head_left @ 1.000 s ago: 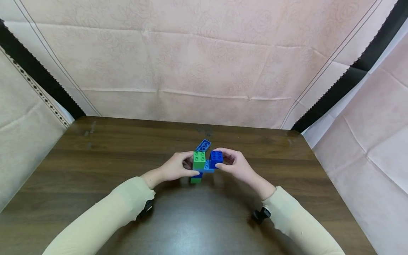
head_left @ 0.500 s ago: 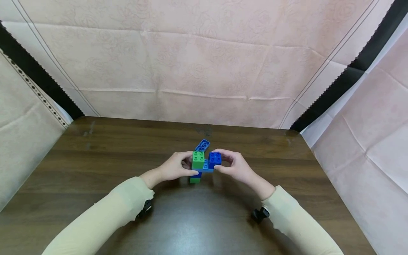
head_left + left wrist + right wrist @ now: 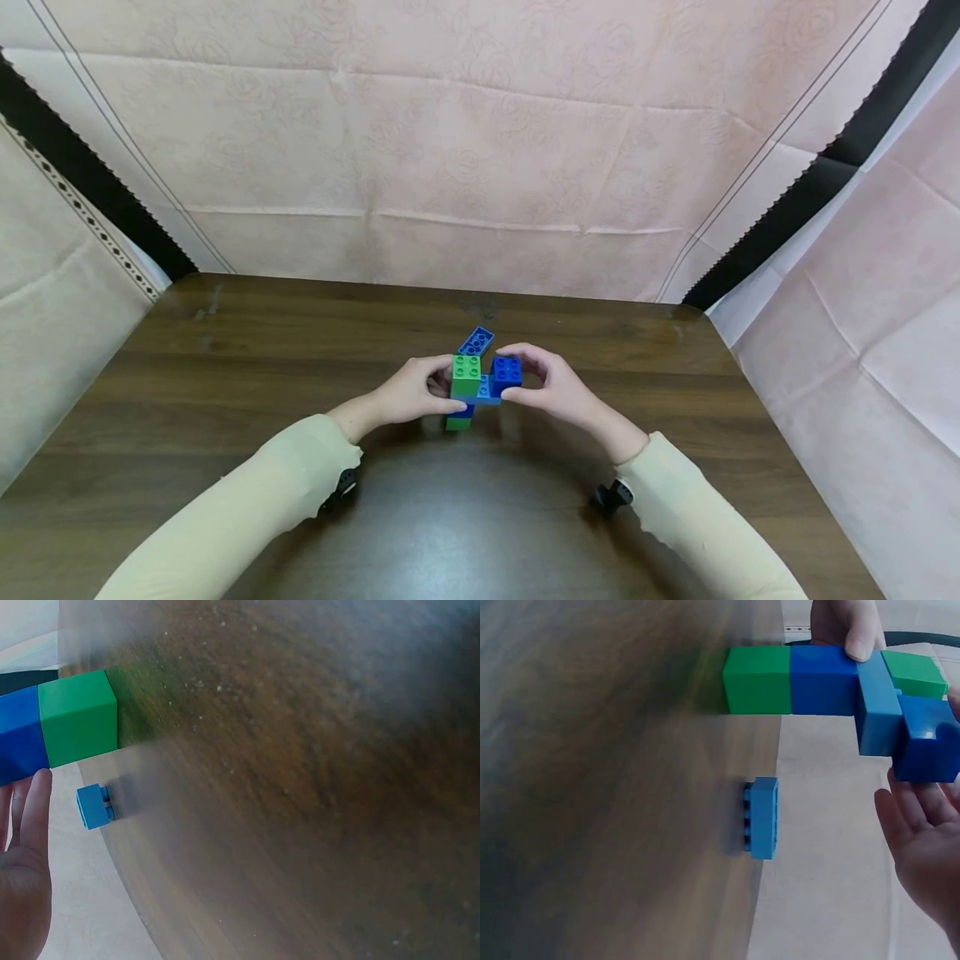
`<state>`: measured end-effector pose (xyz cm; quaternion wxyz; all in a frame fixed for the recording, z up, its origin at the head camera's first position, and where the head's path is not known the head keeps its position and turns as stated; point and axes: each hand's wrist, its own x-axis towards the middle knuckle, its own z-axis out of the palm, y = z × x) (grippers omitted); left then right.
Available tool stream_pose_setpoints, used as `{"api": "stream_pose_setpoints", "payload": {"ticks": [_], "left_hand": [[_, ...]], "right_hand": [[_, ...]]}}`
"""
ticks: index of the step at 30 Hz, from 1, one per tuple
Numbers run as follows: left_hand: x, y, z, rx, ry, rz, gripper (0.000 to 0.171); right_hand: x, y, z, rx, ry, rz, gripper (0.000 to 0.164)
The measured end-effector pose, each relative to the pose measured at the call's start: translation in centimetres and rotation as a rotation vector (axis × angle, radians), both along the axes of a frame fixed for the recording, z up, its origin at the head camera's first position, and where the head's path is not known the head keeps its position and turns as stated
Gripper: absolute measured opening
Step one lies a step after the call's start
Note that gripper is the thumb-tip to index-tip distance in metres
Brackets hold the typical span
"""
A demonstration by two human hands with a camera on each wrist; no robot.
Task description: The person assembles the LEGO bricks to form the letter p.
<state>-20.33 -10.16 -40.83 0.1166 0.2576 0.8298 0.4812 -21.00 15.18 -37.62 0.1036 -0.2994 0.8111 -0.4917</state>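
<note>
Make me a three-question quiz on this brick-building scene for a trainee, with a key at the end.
1. Multiple choice: What color is the stack at its bottom?
A) light blue
B) dark blue
C) green

2. True or false: The loose blue brick lies studs down on the table.

3. Fill in: The right hand grips the ____ at the right end of the light-blue brick.

Key
1. C: the bottom green block sits below the dark blue one.
2. True: the right wrist view shows its studs facing the tabletop.
3. dark blue block
</note>
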Motion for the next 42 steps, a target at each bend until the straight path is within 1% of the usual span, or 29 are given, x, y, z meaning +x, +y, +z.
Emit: {"api": "stream_pose_setpoints", "payload": {"ticks": [2, 7, 11, 18, 21, 24, 26, 28, 30, 32, 34, 36, 39, 42], "left_hand": [[0.0, 0.0, 0.0, 0.007, -0.002, -0.005, 0.040], [-0.1, 0.0, 0.0, 0.011, -0.004, -0.004, 0.041], [0.0, 0.0, -0.1, 0.010, 0.003, -0.002, 0.041], [0.2, -0.1, 0.0, 0.005, 0.018, 0.000, 0.040], [0.1, 0.0, 0.0, 0.005, 0.017, -0.001, 0.041], [0.0, 0.1, 0.0, 0.006, 0.014, 0.000, 0.041], [0.0, 0.2, -0.1, 0.007, 0.009, 0.001, 0.040], [0.0, 0.2, -0.1, 0.006, 0.006, 0.003, 0.039], [0.1, 0.3, -0.1, 0.006, 0.002, 0.005, 0.038], [0.1, 0.2, -0.1, 0.005, -0.001, 0.005, 0.036], [0.1, 0.2, -0.1, 0.005, -0.003, 0.005, 0.036], [0.2, 0.3, 0.0, 0.006, -0.006, 0.006, 0.037], [0.2, 0.3, 0.1, 0.010, -0.010, 0.006, 0.038], [0.3, 0.3, 0.3, 0.014, -0.012, 0.006, 0.038]], "right_hand": [[-0.1, -0.2, 0.3, 0.018, 0.027, -0.005, 0.046], [-0.2, -0.6, 0.8, 0.033, 0.121, -0.018, 0.037], [-0.1, -0.7, 0.7, 0.026, 0.151, -0.025, 0.035], [0.0, -0.7, 0.5, 0.020, 0.161, -0.028, 0.038], [-0.1, -0.5, 0.5, 0.027, 0.150, -0.014, 0.040], [-0.5, -0.1, 0.6, 0.011, 0.112, 0.018, 0.044], [-1.0, 0.3, 0.5, -0.036, 0.075, 0.028, 0.044], [-1.8, 0.7, 0.2, -0.104, 0.039, 0.019, 0.042], [-2.7, 0.8, 0.0, -0.162, 0.017, -0.012, 0.039], [-3.7, 0.8, -0.3, -0.175, -0.003, -0.064, 0.038], [-4.7, 0.5, -0.5, -0.123, -0.021, -0.118, 0.035], [-5.7, 0.1, -0.7, -0.047, -0.057, -0.151, 0.038], [-7.0, -0.7, -1.1, 0.046, -0.115, -0.160, 0.044], [-8.0, -1.5, -1.6, 0.072, -0.167, -0.159, 0.050]]}}
